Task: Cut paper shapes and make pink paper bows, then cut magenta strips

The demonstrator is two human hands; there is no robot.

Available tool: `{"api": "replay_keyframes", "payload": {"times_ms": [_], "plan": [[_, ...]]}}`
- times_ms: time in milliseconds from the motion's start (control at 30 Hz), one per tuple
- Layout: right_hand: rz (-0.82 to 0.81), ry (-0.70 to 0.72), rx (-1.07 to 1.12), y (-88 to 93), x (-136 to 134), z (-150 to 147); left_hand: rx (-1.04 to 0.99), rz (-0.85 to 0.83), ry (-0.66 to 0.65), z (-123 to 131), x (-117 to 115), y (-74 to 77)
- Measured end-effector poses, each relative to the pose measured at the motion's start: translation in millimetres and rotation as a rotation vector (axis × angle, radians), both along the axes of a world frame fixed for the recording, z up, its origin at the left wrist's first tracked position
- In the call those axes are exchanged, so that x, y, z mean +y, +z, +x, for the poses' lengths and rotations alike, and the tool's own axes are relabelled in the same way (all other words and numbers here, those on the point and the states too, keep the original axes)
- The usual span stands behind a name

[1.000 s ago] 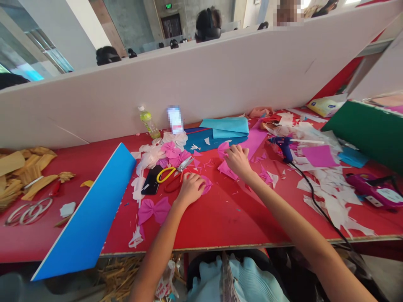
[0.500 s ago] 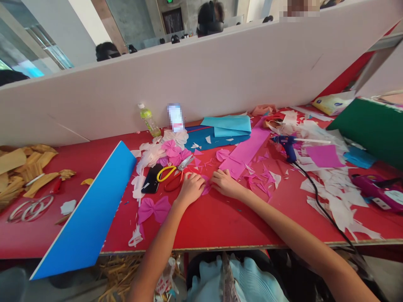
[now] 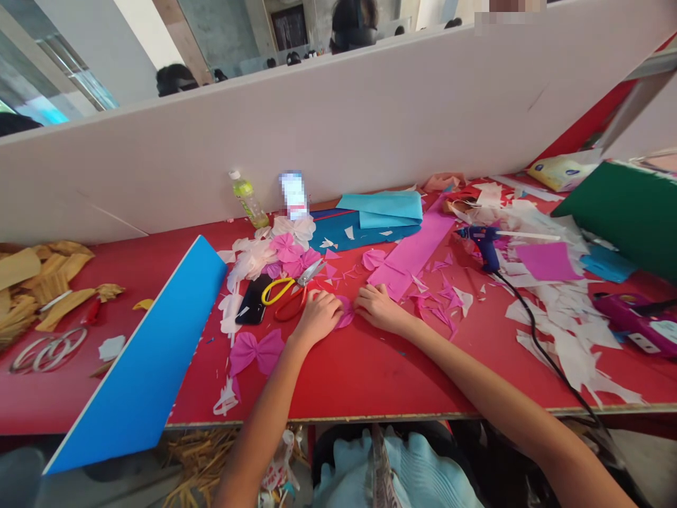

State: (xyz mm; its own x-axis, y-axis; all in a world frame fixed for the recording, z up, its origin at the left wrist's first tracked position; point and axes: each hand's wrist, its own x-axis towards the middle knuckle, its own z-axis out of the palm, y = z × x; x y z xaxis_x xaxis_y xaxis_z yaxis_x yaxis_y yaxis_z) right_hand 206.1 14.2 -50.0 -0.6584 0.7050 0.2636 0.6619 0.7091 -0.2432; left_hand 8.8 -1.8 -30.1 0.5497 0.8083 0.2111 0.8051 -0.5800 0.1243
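A small pink crepe paper piece (image 3: 345, 312) is low over the red table between my two hands. My left hand (image 3: 321, 315) pinches its left edge, fingers curled. On the other edge, my right hand (image 3: 376, 307) has its fingers closed too. Parts of the paper are hidden under my fingertips. Scissors (image 3: 293, 291) with one yellow and one red handle lie just left of my left hand, blades apart. A pink paper bow (image 3: 257, 353) rests near my left forearm. Beyond my right hand stretches a long pink crepe paper strip (image 3: 415, 247) among pink scraps (image 3: 441, 305).
At left a blue board (image 3: 153, 360) stands across the table (image 3: 364, 381). A black phone (image 3: 254, 300), paper flowers (image 3: 288, 250) and a bottle (image 3: 247, 200) are nearby. A glue gun (image 3: 482, 243) with a black cord lies right, beside white scraps (image 3: 560, 317). A white partition (image 3: 338, 127) rises behind.
Slightly more of the pink paper shows between my hands. Both hands stay in nearly the same place, and the view has shifted a little.
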Motion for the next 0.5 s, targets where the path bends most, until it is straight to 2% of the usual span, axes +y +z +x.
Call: {"api": "replay_keyframes", "payload": {"times_ms": [500], "plan": [[-0.022,-0.019,0.028,-3.4,0.1,0.0,0.073,-0.044,-0.004,-7.5,0.1,3.8]]}}
